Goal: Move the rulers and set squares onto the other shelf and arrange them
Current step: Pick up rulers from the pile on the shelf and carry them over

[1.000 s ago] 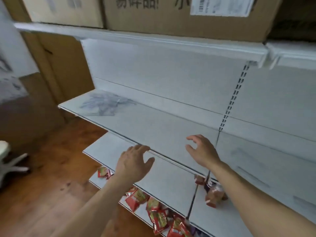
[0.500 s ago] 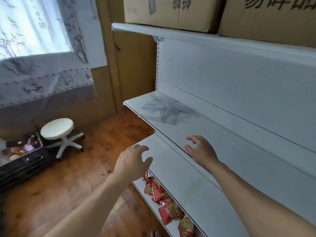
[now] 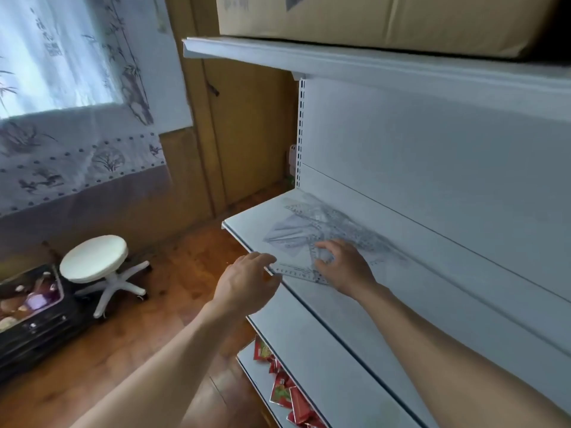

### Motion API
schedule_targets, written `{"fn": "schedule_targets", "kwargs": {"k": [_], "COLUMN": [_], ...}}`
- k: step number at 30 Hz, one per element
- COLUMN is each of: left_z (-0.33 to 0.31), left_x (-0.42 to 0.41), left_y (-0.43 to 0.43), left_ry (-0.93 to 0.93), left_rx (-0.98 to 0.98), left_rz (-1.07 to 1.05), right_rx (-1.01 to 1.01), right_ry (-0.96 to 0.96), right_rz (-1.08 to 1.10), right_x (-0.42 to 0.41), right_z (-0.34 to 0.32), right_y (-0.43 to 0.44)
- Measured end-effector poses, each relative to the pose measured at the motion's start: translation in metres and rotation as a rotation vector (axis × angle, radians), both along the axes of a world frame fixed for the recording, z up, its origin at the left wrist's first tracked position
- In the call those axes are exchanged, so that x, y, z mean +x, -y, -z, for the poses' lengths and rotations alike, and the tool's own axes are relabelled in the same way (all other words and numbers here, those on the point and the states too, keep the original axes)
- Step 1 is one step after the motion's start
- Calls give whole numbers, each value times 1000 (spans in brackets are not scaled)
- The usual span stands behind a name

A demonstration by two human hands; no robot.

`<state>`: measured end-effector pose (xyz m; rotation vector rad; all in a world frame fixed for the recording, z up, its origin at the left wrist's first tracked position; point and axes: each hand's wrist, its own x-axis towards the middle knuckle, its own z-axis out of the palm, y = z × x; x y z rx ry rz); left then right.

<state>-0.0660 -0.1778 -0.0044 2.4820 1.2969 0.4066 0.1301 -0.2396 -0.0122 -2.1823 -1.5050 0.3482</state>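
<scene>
Head view: at the far left a pale curtain printed with bamboo hangs over a bright window. Below it, a black case with small things on top sits on the wooden floor. Just right of the case stands a white round stool on a star-shaped base. Behind them, brown wooden panelling runs up to the white shelving unit. The left grip, a bare hand, is at the front lip of the middle shelf. Its fingers are half curled above the lip and its thumb lies along the edge, right at the near end of a clear ruler. I cannot tell whether it pinches that ruler or only hovers beside it. The rulers and set squares, all clear plastic with dark markings, lie in a loose overlapping pile. The pile sits on the left part of this middle shelf, reaching from the front lip back toward the rear panel. The right grip, also a bare hand, is spread wide with bent fingers. Its fingertips rest on the near side of the pile and it clasps nothing. Below the forearms the next shelf shows bare white, and red snack packets lie on the shelf under that. At the upper right a cardboard box rests on the top shelf.
</scene>
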Motion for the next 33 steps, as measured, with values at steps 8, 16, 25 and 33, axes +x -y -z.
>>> {"fn": "schedule_targets", "kwargs": {"k": [8,16,25,33], "left_z": [12,18,19,-9], "left_x": [-12,-35,-61,-52], "left_y": [-61,-96,-120,-115], "left_ry": [17,-7,63,411], "left_rx": [-35,-44,-165,-880], "left_rz": [-39,46,146,101], "right_rx": [-80,-99,205,379], "right_ry": [124,317,439,504], "right_rz": [-175,-146,-13,112], "right_x": [-35,-72,-96,-115], "right_z": [21,37,30,3], "right_y": [-48,-58,-60,-66]}}
